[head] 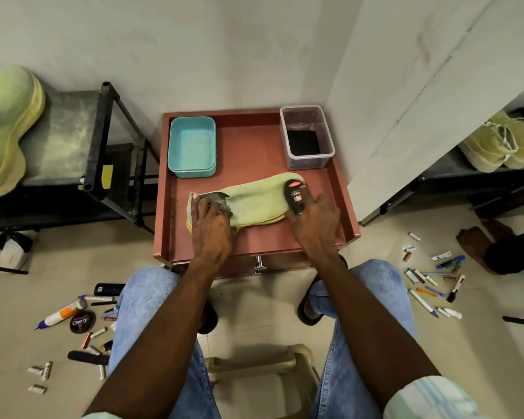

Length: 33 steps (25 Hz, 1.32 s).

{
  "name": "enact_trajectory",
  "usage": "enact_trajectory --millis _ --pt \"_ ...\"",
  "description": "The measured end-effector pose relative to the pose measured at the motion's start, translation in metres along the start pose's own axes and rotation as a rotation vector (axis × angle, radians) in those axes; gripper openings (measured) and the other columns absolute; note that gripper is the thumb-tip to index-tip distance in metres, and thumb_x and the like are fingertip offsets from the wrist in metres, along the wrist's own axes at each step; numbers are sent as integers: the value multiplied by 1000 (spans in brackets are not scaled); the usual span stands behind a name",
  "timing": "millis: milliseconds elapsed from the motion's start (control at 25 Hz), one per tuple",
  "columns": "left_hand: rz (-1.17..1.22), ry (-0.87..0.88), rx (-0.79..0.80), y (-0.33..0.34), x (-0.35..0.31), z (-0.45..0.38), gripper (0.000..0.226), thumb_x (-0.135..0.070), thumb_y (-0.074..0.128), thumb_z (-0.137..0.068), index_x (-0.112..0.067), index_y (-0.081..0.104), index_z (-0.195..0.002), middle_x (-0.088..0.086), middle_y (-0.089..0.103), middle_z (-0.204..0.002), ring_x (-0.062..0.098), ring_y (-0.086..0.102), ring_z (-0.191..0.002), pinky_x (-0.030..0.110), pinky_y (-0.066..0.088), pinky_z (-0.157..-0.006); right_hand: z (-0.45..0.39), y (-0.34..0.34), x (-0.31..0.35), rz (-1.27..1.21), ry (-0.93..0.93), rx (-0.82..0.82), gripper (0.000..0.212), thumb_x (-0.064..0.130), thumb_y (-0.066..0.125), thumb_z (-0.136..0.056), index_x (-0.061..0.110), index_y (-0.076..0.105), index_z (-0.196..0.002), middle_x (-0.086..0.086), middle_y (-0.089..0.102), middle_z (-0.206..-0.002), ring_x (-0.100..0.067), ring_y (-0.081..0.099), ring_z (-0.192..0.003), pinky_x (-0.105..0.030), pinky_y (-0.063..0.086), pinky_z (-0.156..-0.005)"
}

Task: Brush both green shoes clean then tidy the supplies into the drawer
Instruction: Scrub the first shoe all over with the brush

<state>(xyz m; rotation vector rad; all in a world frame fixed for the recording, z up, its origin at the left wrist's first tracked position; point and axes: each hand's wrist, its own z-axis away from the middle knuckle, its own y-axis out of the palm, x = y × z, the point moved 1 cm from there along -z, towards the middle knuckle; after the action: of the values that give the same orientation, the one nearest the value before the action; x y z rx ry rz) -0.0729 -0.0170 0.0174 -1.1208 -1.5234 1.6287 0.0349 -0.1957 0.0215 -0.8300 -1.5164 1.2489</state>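
The left hand (211,220) presses curled fingers on the heel of the shoe (248,201), which lies on its side across the table (254,237), while the right hand (313,220) grips the black brush (295,196) at the toe. A hard stroke could skid the shoe into the teal tub (191,146) or the clear box (306,136), or the brush could slip out. I count one shoe on the table, a second (5,125) on the left rack, one brush, two containers, and many small supplies scattered on the floor.
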Motion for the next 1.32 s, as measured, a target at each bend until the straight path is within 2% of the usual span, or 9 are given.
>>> enact_trajectory --millis 80,240,440,600,760,920,1080,1240,1320 --pt "4 -3 2 0 1 -1 43 -31 76 -72 -11 73 -110 14 64 -116 37 39 -129 45 4 -120 -2 -7 -5 -76 135 -72 62 54 53 -84 26 43 -139 -14 53 -113 -30 56 -95 -42 44 -91" --pt "-1 -8 22 -1 0 -1 43 -35 73 -77 -15 70 -115 11 61 -122 34 33 -134 41 -2 -120 24 18 18 -5 -279 190 66 56 52 -82 35 35 -143 -13 54 -113 -35 58 -93 -39 42 -83" --pt "38 12 -5 -1 3 1 41 -29 77 -73 -11 73 -110 15 64 -116 38 39 -129 44 4 -121 10 6 -9 -18 64 35 71 55 53 -84 28 30 -146 -16 55 -110 -36 58 -95 -43 43 -85" --pt "17 8 -7 0 2 0 39 -28 77 -72 -11 74 -108 16 64 -116 38 40 -128 42 2 -119 30 22 19 12 -312 184 72 55 52 -84 28 32 -147 -14 55 -111 -35 58 -92 -39 41 -83" --pt "17 23 -17 4 3 0 39 -27 80 -68 -9 75 -102 18 65 -109 39 44 -122 43 7 -118 5 8 -13 -57 127 1 72 58 50 -85 25 32 -146 -16 54 -111 -34 57 -96 -43 45 -89" --pt "19 8 -9 2 1 -1 39 -26 80 -69 -9 75 -103 19 64 -113 39 43 -125 42 4 -118 30 29 16 2 -283 180 72 56 49 -84 28 30 -147 -14 54 -110 -34 57 -91 -39 42 -81" --pt "24 25 -13 4 4 1 40 -29 78 -71 -10 74 -106 18 64 -112 39 44 -124 47 11 -119 6 12 -6 0 38 -2 69 60 46 -84 28 34 -144 -14 55 -107 -32 57 -92 -39 42 -83" --pt "21 10 -5 2 2 0 41 -30 77 -72 -11 73 -108 17 63 -117 38 40 -127 41 2 -119 21 23 16 17 -318 164 70 57 49 -82 27 37 -144 -14 54 -110 -35 58 -90 -39 43 -82" --pt "28 18 -13 2 1 0 41 -30 78 -71 -10 74 -107 16 64 -114 37 42 -125 43 6 -120 8 17 4 5 -154 69 69 58 45 -81 28 37 -143 -14 55 -108 -34 59 -89 -39 45 -82"
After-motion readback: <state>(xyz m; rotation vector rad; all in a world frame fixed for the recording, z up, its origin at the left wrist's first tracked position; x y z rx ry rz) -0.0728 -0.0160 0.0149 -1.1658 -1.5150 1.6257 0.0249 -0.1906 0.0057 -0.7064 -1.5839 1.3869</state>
